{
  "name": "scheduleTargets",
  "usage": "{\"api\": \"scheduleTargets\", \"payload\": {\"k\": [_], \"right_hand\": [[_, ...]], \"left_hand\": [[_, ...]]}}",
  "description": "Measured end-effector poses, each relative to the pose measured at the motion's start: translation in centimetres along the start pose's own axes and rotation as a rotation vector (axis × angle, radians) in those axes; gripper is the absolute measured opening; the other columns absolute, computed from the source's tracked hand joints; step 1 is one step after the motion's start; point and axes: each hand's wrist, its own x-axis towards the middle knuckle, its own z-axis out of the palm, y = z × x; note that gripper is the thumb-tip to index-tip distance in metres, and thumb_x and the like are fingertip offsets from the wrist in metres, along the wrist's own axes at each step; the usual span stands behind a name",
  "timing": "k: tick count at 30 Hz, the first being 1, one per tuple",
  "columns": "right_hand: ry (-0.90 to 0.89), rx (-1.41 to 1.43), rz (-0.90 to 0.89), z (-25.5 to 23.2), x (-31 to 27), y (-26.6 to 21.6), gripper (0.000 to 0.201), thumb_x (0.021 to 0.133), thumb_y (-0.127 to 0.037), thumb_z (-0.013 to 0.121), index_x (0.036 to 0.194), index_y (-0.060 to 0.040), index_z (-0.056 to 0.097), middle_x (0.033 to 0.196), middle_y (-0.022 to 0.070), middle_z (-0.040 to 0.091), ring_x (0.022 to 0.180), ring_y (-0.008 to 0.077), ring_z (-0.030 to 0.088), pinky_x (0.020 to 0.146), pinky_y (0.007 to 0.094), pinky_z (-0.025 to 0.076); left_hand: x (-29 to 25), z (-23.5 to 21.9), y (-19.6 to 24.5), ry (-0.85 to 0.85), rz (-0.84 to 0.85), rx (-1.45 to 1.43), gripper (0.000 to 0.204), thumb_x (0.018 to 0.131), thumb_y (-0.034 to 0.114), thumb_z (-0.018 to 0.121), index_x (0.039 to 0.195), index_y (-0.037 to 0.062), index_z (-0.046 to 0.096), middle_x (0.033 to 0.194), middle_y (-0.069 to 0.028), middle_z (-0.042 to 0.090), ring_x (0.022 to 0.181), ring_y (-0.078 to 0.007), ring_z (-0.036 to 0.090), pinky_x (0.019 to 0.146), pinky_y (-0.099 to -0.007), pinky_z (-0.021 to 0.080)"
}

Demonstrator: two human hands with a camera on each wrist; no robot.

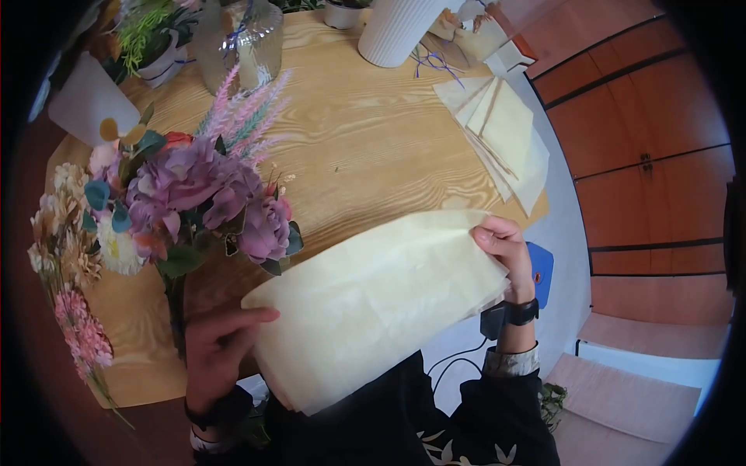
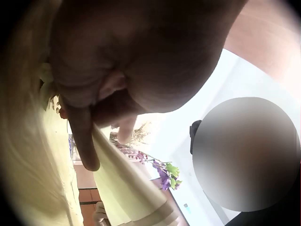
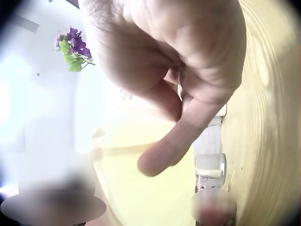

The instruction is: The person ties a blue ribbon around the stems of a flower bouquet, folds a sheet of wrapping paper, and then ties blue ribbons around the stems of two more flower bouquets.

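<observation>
A folded pale yellow sheet of wrapping paper is stretched between both hands above the table's front edge. The left hand pinches its left end between thumb and fingers; in the left wrist view that hand grips the edge of the paper. At the right end, the right hand pinches the upper corner. The right wrist view shows the right hand with a finger across the paper. Left of the paper stands a bouquet with purple flowers, its stems partly behind the left hand.
Dried flowers and pink blossoms lie along the left of the wooden table. A glass vase, a white ribbed vase and a potted plant stand at the back. More paper sheets lie at right.
</observation>
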Motion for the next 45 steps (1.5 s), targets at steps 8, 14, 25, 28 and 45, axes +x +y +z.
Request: {"api": "scheduleTargets", "payload": {"k": [8,14,25,28,45], "right_hand": [[-0.031,0.172,-0.052,-0.9,-1.0,-0.2,0.043,0.087,0.001,0.053,0.129,0.0025,0.047,0.087,0.0132,0.067,0.076,0.0144,0.065,0.066,0.0228,0.05],[-0.035,-0.554,-0.123,-2.3,-0.8,1.0,0.033,0.08,0.012,0.047,0.104,0.0006,0.067,0.083,0.0046,0.062,0.068,0.0079,0.05,0.06,0.0194,0.038],[-0.411,-1.233,-0.69,-4.9,0.0,1.9,0.069,0.054,0.009,0.052,0.119,-0.0116,0.061,0.141,0.0214,0.033,0.129,0.0438,0.029,0.103,0.0444,0.031],[-0.422,-1.438,-0.761,-5.5,-0.3,2.0,0.078,0.051,0.003,0.061,0.126,-0.0193,0.055,0.145,0.02,0.028,0.135,0.0461,0.018,0.108,0.0516,0.025],[-0.836,-1.401,-0.786,-3.8,2.6,0.3,0.072,0.048,-0.003,0.059,0.12,-0.0057,0.057,0.131,0.0086,0.051,0.114,0.0303,0.05,0.095,0.0407,0.045]], "left_hand": [[0.9,4.1,0.1,0.031,0.344,0.337,0.044,0.072,-0.01,0.054,0.11,0.0073,0.065,0.112,-0.0158,0.055,0.103,-0.0288,0.056,0.087,-0.0313,0.044],[2.4,5.9,-1.9,0.186,0.403,0.849,0.041,0.074,-0.004,0.057,0.111,0.0102,0.064,0.124,-0.0181,0.047,0.114,-0.0389,0.046,0.097,-0.0412,0.037],[2.1,8.1,-3.4,0.02,0.687,0.984,0.04,0.064,-0.005,0.06,0.101,0.0066,0.061,0.114,-0.0074,0.059,0.117,-0.0304,0.051,0.094,-0.044,0.044],[2.6,7.7,-3.4,-0.068,0.705,0.873,0.042,0.061,-0.007,0.062,0.101,0.0075,0.061,0.111,-0.0077,0.06,0.113,-0.0292,0.053,0.091,-0.0404,0.047],[2.1,5.2,-3.4,0.055,0.588,0.985,0.052,0.049,-0.011,0.061,0.099,0.0028,0.061,0.098,-0.0094,0.055,0.106,-0.0318,0.053,0.086,-0.0395,0.047]]}}
